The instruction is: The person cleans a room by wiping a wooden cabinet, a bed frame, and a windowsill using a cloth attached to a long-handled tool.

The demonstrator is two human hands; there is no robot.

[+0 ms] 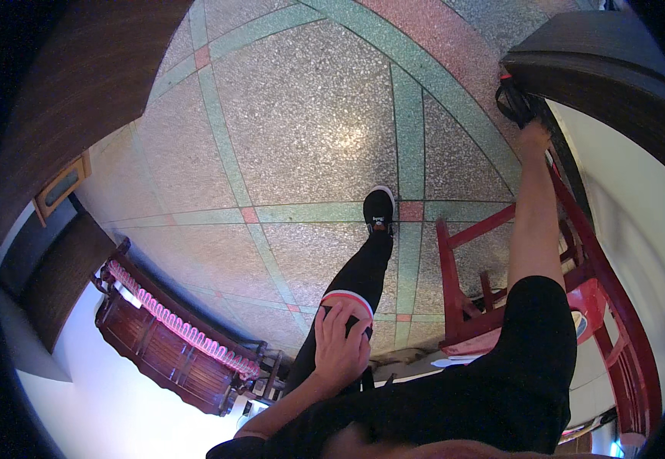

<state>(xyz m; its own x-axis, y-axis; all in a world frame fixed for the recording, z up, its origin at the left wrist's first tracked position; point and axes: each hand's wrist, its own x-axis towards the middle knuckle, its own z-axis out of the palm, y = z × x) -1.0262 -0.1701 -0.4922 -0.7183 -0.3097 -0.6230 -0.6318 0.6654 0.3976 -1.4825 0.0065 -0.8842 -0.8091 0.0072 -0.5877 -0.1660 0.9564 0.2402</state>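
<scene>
My left hand (339, 347) lies over the knee of a black-clad leg, its fingers slightly spread, near a white and red band (350, 296) round the leg. Whether anything is under the palm is hidden. That leg ends in a black shoe (379, 209) with a pale sole on the floor. My right arm reaches far forward at the upper right. At its end my right hand (534, 136), small and blurred, grips a black item with a loop, perhaps of cloth (515, 103), beside the lower edge of a dark wooden panel (584, 74).
A red wooden chair (450, 275) stands under and beside my right arm, close to a pale wall (625, 155). At lower left is a dark slatted wooden bench (166, 353) with a pink looped trim (177, 321). Another dark wooden panel (91, 57) fills the upper left. The floor (309, 126) is patterned terrazzo.
</scene>
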